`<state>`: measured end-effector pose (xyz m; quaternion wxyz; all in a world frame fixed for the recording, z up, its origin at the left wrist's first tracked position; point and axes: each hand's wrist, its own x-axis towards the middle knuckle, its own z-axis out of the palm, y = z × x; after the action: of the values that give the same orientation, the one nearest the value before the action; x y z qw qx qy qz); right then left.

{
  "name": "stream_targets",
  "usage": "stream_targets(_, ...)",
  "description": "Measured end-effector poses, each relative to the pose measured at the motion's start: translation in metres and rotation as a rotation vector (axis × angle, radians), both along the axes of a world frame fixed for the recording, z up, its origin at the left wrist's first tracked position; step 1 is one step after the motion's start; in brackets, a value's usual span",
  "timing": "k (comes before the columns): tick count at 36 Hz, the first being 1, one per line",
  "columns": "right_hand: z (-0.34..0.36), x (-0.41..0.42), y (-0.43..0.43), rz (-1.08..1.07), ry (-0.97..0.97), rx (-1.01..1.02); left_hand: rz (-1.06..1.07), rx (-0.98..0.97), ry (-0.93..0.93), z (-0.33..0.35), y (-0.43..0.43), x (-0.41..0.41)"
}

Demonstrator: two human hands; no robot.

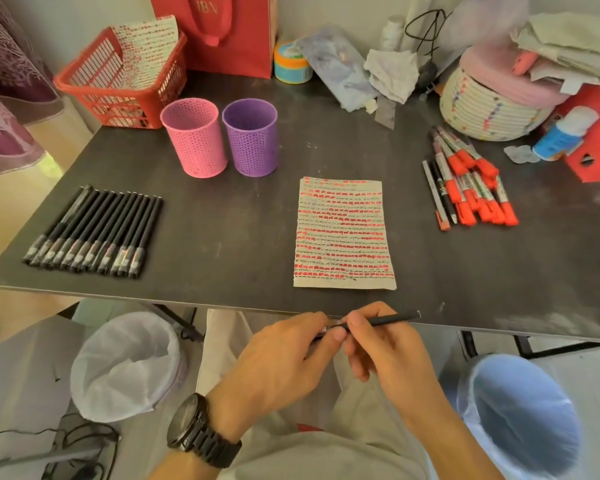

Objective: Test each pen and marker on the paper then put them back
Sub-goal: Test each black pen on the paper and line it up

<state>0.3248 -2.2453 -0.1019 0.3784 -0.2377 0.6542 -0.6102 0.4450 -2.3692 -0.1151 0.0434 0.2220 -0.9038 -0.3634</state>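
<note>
Black pen (pixel 385 320) held just off near desk (pixel 222 220) edge, right hand (pixel 388 348) pinching barrel, left hand (pixel 284 355) pinching other end, marked paper (pixel 343 233) mid-desk, row of black pens (pixel 94 233) left, red-capped markers (pixel 471 181) right, pink cup (pixel 194 136) and purple cup (pixel 252 136) behind

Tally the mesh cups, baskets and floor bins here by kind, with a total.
Mesh cups: 2, the pink cup and the purple cup
Baskets: 2, the red basket and the woven basket
Floor bins: 2, the white-lined bin and the blue-lined bin
Total: 6
</note>
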Motion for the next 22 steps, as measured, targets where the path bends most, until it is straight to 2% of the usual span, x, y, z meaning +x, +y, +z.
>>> stream_targets(4,0.0,0.0,0.002,0.013,0.004,-0.005,0.004,-0.074,-0.011,-0.005,0.004,0.0)
stream_targets(13,0.006,-0.007,0.007,0.04,-0.017,-0.11,0.111,-0.065,0.066,-0.005,0.006,-0.001)
stream_targets(19,0.015,-0.034,-0.001,-0.135,-0.157,-0.243,0.15,-0.247,0.231,-0.003,-0.005,-0.011)
stream_targets(22,0.019,-0.053,-0.011,-0.189,-0.128,-0.239,0.211,-0.28,0.313,-0.003,-0.016,-0.022)
